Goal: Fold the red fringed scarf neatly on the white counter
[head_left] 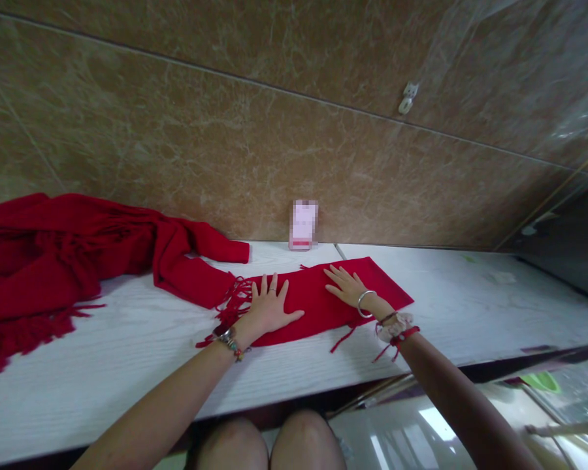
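Note:
A red scarf (308, 300) lies folded into a flat strip on the white table, its fringe (232, 303) gathered at the left end. My left hand (270, 307) rests flat on the strip near that fringe, fingers spread. Toward the right end, my right hand (347, 287) is also laid flat on the cloth with its fingers stretched out. Neither hand grips anything. Farther left is a loose, crumpled heap of red fringed cloth (122, 241); part of it reaches the strip's fringe, and I cannot tell whether the two are joined.
A phone (304, 225) with a blurred screen leans upright against the brown marbled wall (176, 143) behind the table. The white tabletop (460, 307) runs on to the right toward a dark panel (563, 241). My knees are below its front edge. A small white hook (408, 98) is on the wall.

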A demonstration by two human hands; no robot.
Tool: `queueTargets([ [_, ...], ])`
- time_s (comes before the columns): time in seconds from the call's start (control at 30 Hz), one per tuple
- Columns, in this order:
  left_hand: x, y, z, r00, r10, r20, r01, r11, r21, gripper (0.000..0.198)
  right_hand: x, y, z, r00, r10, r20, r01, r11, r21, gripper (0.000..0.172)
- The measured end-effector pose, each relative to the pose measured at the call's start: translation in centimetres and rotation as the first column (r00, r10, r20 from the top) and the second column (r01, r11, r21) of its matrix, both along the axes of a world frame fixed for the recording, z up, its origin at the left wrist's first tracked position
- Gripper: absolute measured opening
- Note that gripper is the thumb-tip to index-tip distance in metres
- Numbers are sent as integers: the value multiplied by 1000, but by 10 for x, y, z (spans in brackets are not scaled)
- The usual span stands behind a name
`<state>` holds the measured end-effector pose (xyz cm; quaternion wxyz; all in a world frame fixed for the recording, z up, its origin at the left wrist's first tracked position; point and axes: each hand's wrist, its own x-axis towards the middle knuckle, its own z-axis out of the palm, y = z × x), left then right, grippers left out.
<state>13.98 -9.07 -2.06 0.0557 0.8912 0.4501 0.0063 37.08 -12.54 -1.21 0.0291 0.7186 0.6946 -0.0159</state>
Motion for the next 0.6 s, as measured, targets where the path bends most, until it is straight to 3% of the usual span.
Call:
queueTargets([
  [0.13,0,-1,3,1000,6,-13,-6,1000,-10,85,47,0,4,971,-236,25,235,972,21,46],
  [0.2,0,-1,3,1000,3,-2,-3,1000,-11,86,56,-1,8,959,-280,40,278,959,49,46],
  [0.27,0,0,1,1000,-5,11,5,1000,-11,87,48,1,12,972,-230,39,226,971,84,48],
  [0.47,1,1,-3,1000,7,9,-7,1000,-7,87,-16,11,3,984,176,14,-177,980,93,50],
  [0.53,0,1,-4,1000,5,16,-5,1000,-1,87,-21,15,-3,981,193,16,-194,980,54,49],
  [0.6,0,2,-4,1000,1,22,-1,1000,-2,87,-10,19,-7,991,132,15,-133,991,27,48],
])
